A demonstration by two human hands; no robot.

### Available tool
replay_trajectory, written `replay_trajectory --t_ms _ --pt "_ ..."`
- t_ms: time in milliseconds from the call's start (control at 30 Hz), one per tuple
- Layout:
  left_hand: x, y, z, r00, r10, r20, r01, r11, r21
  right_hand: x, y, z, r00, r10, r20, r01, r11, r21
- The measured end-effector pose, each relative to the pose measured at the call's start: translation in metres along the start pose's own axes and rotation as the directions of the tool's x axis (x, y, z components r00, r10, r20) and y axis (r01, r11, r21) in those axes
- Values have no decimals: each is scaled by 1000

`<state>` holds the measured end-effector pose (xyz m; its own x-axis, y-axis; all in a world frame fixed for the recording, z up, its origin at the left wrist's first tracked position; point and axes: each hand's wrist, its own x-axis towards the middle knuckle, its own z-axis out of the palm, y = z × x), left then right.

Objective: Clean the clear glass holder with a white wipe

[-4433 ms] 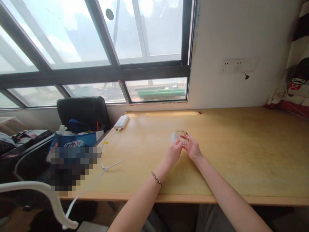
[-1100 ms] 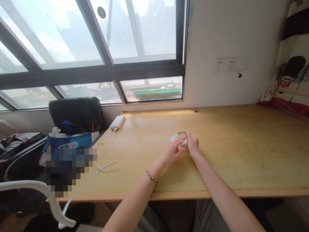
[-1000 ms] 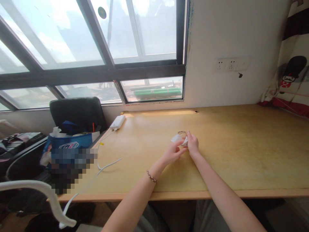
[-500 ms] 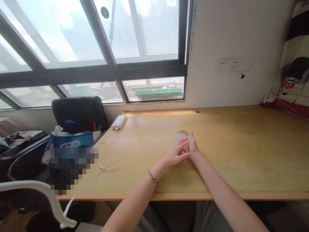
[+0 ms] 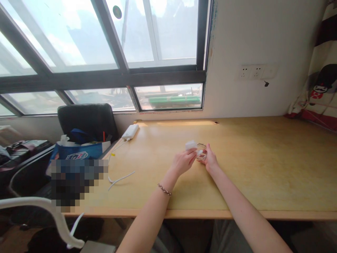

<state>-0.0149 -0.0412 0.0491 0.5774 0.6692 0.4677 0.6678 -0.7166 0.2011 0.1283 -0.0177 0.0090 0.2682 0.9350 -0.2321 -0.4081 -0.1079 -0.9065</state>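
Note:
A small clear glass dish (image 5: 201, 154) rests on the wooden desk (image 5: 250, 165) in front of me. My right hand (image 5: 210, 161) curls round its near right side and holds it. My left hand (image 5: 182, 161) pinches a small white wad, probably tissue (image 5: 191, 144), just left of and above the dish. A braided bracelet (image 5: 164, 189) circles my left wrist.
A white power bank (image 5: 130, 132) with a white cable (image 5: 119, 179) lies at the desk's left end. A black chair (image 5: 88, 121) holding a blue bag (image 5: 79, 153) stands left of the desk. Wall sockets (image 5: 256, 72) sit on the wall behind; a patterned cloth (image 5: 319, 95) hangs far right.
My left hand has closed on the white wad and lifted it a little up and left, off the dish. My right hand stays on the dish.

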Motion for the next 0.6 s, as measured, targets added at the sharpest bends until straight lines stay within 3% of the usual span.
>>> replay_trajectory --t_ms 100,267,400,500,600 --pt "1 -2 1 1000 27 -4 -27 1000 7 -4 -2 1 996 93 -17 -93 995 30" --pt "2 -1 3 999 46 12 -46 999 -4 -13 -3 5 988 120 100 -120 993 0" --pt "1 -3 4 999 51 -10 -52 998 -47 -10 -4 5 988 150 43 -153 987 59" --pt "2 -4 8 996 56 -65 -67 984 -167 -5 -7 2 980 201 -2 -200 972 120" --pt "2 -2 15 987 -61 -151 1 929 -370 -3 -10 0 974 224 -35 -215 961 174"
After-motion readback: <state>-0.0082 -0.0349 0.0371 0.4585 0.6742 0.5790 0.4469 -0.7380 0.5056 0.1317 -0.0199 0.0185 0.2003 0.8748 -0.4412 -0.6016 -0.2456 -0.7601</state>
